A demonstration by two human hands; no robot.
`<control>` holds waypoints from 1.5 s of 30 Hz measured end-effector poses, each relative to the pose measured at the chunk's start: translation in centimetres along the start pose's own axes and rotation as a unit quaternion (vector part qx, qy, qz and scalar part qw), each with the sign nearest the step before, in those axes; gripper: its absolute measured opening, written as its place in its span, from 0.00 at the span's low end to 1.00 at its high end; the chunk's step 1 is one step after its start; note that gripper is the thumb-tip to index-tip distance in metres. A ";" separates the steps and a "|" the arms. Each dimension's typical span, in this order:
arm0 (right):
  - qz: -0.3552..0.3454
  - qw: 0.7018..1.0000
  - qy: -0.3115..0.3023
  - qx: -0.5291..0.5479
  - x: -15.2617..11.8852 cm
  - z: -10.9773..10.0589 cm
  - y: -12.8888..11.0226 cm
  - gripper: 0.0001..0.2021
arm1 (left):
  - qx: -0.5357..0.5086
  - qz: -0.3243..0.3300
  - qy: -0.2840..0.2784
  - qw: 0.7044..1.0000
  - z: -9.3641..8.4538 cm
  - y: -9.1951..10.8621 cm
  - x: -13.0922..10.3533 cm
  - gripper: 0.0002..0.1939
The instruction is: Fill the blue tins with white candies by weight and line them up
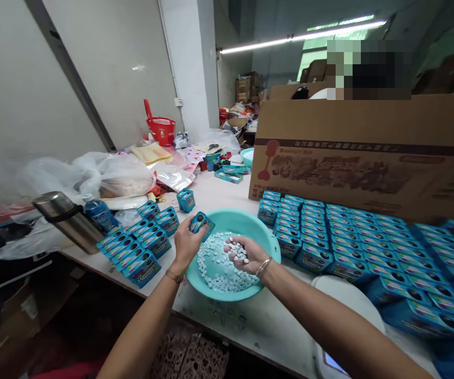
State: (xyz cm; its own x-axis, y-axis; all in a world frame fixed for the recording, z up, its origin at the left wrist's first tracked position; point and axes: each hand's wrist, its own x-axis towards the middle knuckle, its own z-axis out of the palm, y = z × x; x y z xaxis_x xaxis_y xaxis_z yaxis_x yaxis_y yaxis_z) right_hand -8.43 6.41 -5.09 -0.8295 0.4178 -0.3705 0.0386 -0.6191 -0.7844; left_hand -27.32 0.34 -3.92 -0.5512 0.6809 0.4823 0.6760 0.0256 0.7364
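Note:
A turquoise basin (pixel 268 242) stands on the table with many small white tablets (pixel 227 281) spread over its bottom. My left hand (pixel 186 243) is closed around a small blue box (pixel 202 223) with dark round openings, held tilted at the basin's left rim. Over the middle of the basin, my right hand (pixel 248 255) is cupped palm up around a heap of white tablets (pixel 238 249). Left of the basin stand several similar blue boxes (pixel 142 268), and one more box (pixel 186 200) sits alone behind them.
Rows of blue boxes (pixel 349 268) fill the right side, before a large cardboard carton (pixel 353 126). A white scale (pixel 345 295) lies partly under my right forearm. A steel flask (pixel 67 221), a blue bottle (pixel 99 213) and plastic bags (pixel 112 173) are at left. Behind the carton is a person.

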 end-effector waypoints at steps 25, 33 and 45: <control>-0.464 0.754 0.293 0.362 -34.0 -10.7 9.8 0.10 | -0.063 0.289 -0.426 0.855 13.6 20.1 -17.5 0.18; -0.475 0.718 0.302 0.410 -34.1 -12.0 9.6 0.06 | -0.049 0.290 -0.442 0.847 15.8 19.8 -17.6 0.38; -0.432 0.757 0.281 0.402 -31.5 -12.3 4.6 0.08 | -0.155 0.202 -0.258 0.932 10.6 15.2 -18.6 0.32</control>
State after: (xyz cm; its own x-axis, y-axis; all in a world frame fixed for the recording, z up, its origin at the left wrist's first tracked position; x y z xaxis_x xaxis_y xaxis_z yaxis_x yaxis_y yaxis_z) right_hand 24.71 -1.36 -3.16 0.0250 0.9745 -0.2230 -0.9213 -0.0641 -0.3835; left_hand -1.63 -4.22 -6.70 0.0802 0.8524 0.5166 0.5605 -0.4672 0.6838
